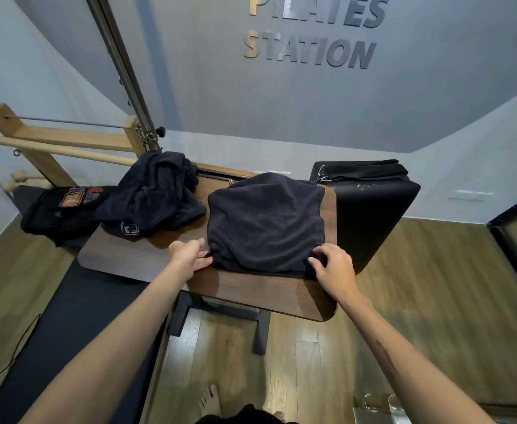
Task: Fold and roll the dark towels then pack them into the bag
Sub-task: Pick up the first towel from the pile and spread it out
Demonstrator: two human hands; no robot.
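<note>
Dark towel (pixel 266 221) lies folded on the table (pixel 147 258), left hand (pixel 190 255) and right hand (pixel 333 267) pinching its near corners.

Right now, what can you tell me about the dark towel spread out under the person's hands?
The spread towel is dark navy, soft and fleecy-looking, folded into a rough rectangle with rumpled edges. It lies flat on the wooden table, its far edge slightly humped. The left hand touches its near left corner, fingers tucked at the edge, while the right hand pinches the near right corner. A second crumpled towel lies apart to its left.
</note>
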